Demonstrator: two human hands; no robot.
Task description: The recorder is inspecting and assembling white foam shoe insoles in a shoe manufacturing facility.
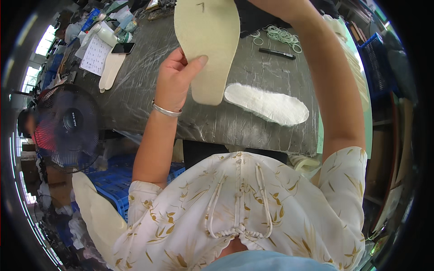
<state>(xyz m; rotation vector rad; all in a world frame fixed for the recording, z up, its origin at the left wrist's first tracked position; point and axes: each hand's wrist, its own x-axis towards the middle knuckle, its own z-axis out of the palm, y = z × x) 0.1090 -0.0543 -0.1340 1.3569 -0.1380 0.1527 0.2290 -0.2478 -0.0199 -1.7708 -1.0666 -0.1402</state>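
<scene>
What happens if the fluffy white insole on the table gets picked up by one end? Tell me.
The white insole would probably droop: it looks soft and fleecy, with fuzzy edges. It is likely very light, being thin and flat on the table. The fleece should grip fingers rather than slip. The beige insole in the left hand stays flat when held, so it seems stiffer.

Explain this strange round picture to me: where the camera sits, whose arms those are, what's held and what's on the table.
The camera sits on a person's head and looks down, so the edges bend. Both forearms are that person's own. The left hand, with a silver bracelet, pinches a cream insole held up above the table; the right hand is out of the picture past the top edge. On the dark, plastic-covered table lie a white fluffy insole, a black pen, rubber bands, a phone and a printed sheet. A fan stands at the left.
</scene>
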